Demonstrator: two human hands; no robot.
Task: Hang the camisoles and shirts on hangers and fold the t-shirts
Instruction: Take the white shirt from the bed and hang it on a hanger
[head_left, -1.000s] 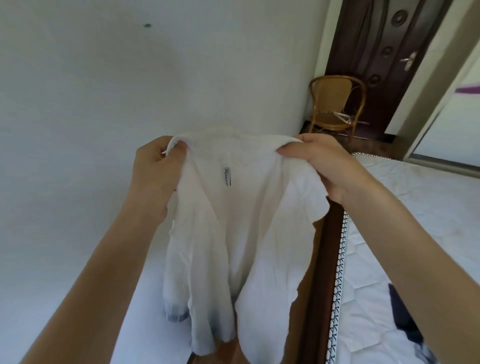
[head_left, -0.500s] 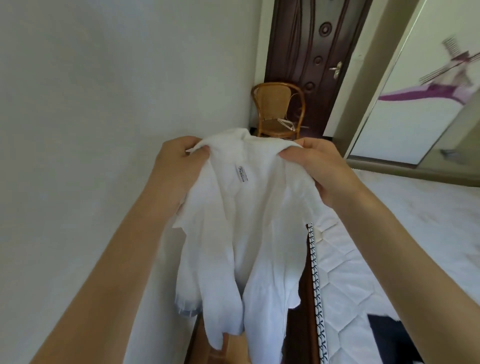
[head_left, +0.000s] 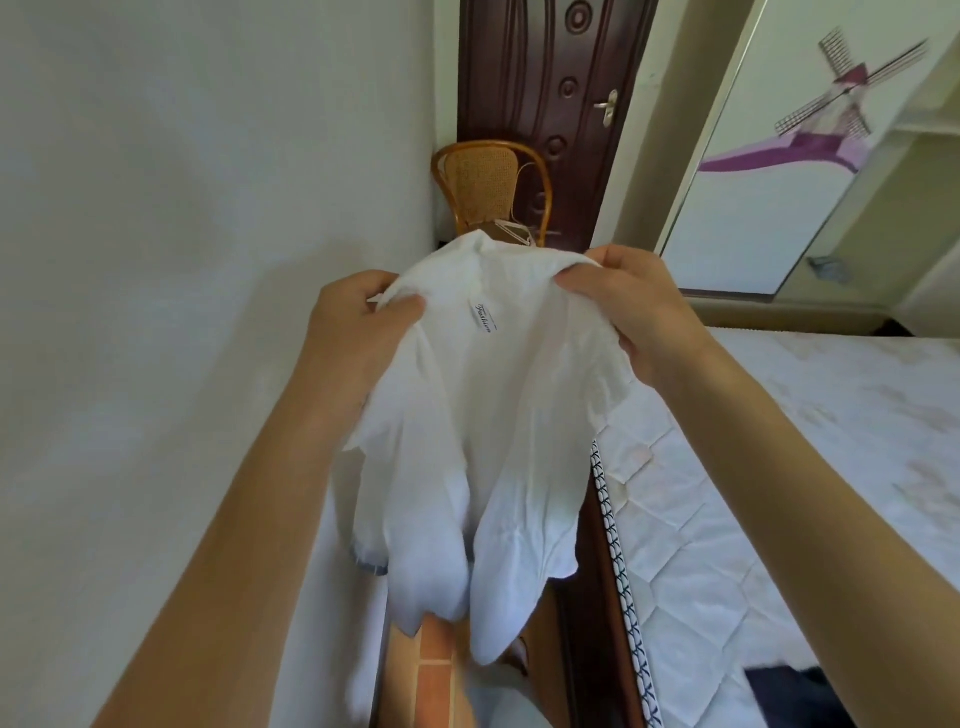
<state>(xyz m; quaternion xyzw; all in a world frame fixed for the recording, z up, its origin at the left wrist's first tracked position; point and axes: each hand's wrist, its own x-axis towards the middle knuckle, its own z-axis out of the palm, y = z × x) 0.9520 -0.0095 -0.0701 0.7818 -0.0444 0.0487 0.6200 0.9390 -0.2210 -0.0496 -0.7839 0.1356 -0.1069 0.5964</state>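
Observation:
A white shirt (head_left: 488, 426) hangs in front of me, open at the front, with a small label at the inside of its collar. My left hand (head_left: 358, 332) grips the left shoulder near the collar, and my right hand (head_left: 628, 306) grips the right shoulder. The two front panels hang loose down towards the floor. A pale hanger (head_left: 511, 231) lies on the seat of the wicker chair (head_left: 483, 182) beyond the shirt, partly hidden by the collar.
A white wall fills the left side. The mattress (head_left: 779, 493) with a patterned edge lies to the right, and a dark garment (head_left: 810, 696) sits at its near corner. A dark wooden door (head_left: 550, 83) stands behind the chair, a wardrobe panel with a windmill picture (head_left: 810, 156) to its right.
My view has swung right and down, so the door and chair now sit straight ahead. Both hands keep their hold on the shirt's shoulders and have spread it a little wider.

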